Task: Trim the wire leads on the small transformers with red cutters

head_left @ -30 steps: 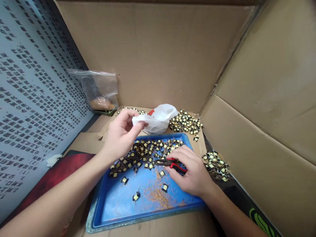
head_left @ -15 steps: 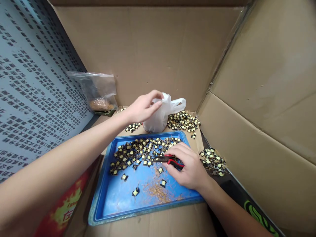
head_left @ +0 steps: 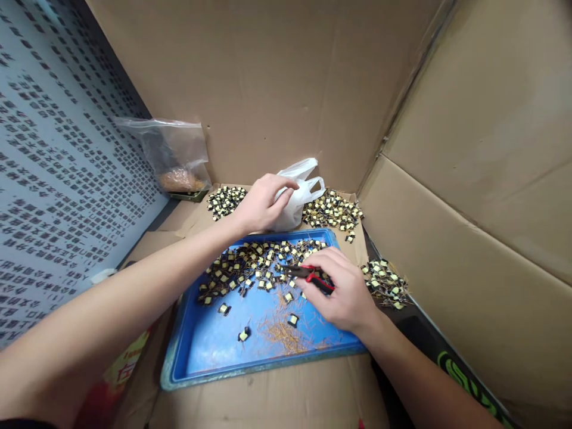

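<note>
My right hand (head_left: 342, 292) is closed around a pair of pliers (head_left: 308, 275) with red and black handles. The dark jaws point left over small black-and-yellow coil parts (head_left: 261, 268) heaped in a blue tray (head_left: 214, 374). My left hand (head_left: 263, 202) is at the front of a white plastic bag (head_left: 292, 215), its fingers bent and the thumb apart from them. It hides part of the bag, and whether it touches the bag I cannot tell. A few coil parts lie singly near the tray's middle, beside copper-coloured wire clippings (head_left: 286, 336).
More coil parts are piled behind the tray at left (head_left: 226, 201) and right (head_left: 335, 210), with another pile (head_left: 385, 283) on the right. A clear zip bag (head_left: 172, 155) stands at the back left. Cardboard walls (head_left: 268, 89) enclose the back and right.
My left hand has come slightly lower in front of the white bag, whose handles now stand differently. The right hand still holds the pliers over the tray. The camera view has shifted a little.
</note>
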`<state>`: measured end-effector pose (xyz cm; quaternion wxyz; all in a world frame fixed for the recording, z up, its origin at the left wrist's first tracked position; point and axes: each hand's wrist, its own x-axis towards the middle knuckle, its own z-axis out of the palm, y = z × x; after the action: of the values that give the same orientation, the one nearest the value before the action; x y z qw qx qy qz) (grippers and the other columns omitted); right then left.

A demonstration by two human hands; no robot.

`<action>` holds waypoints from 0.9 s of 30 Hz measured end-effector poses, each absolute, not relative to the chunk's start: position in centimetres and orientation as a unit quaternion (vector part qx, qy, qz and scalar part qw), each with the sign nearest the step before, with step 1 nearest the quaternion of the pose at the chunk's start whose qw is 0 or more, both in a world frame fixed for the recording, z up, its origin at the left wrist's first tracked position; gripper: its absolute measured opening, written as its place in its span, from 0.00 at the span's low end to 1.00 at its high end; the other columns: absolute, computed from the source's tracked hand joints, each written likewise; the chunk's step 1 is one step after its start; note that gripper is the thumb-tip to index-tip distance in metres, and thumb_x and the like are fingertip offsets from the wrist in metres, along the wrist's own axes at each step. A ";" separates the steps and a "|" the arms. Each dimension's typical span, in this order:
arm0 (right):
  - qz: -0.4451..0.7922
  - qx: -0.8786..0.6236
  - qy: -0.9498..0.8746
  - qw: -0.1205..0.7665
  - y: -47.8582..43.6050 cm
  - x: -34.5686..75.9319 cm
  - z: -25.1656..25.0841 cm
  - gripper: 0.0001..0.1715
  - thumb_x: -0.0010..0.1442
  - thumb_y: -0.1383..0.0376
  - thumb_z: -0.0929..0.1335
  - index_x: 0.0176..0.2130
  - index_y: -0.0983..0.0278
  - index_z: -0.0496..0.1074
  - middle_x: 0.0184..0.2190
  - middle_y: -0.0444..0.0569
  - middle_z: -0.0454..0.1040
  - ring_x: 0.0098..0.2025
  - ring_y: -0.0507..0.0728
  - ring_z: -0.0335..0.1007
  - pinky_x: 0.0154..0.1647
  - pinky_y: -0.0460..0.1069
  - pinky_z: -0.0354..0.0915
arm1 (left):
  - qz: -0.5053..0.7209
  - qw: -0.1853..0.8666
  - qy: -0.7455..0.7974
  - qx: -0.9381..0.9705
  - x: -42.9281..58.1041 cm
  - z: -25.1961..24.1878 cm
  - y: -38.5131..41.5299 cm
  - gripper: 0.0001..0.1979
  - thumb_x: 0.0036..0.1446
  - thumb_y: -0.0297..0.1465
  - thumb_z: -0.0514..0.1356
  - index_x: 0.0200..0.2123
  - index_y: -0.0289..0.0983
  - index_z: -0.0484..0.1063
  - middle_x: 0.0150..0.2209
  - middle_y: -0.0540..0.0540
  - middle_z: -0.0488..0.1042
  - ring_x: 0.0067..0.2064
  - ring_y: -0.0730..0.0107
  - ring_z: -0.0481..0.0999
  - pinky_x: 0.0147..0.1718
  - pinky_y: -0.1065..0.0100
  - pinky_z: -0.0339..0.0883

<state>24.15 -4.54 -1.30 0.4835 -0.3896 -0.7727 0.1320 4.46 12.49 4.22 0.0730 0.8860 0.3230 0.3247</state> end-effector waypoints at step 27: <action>0.211 -0.442 -0.719 0.493 -4.9 24.0 -2.0 0.02 0.67 0.65 0.72 0.40 0.62 0.75 0.34 0.46 0.75 0.36 0.56 0.71 0.39 0.51 0.67 | 0.117 0.076 0.396 0.908 1.4 1.2 -0.9 0.06 0.56 0.28 0.61 0.38 0.37 0.72 0.69 0.34 0.64 0.69 0.38 0.61 0.67 0.40 0.60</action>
<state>24.03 -4.90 -2.01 0.4928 -0.4417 -0.7194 0.2109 1.41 -0.90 1.17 0.0764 0.9075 0.3961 0.1169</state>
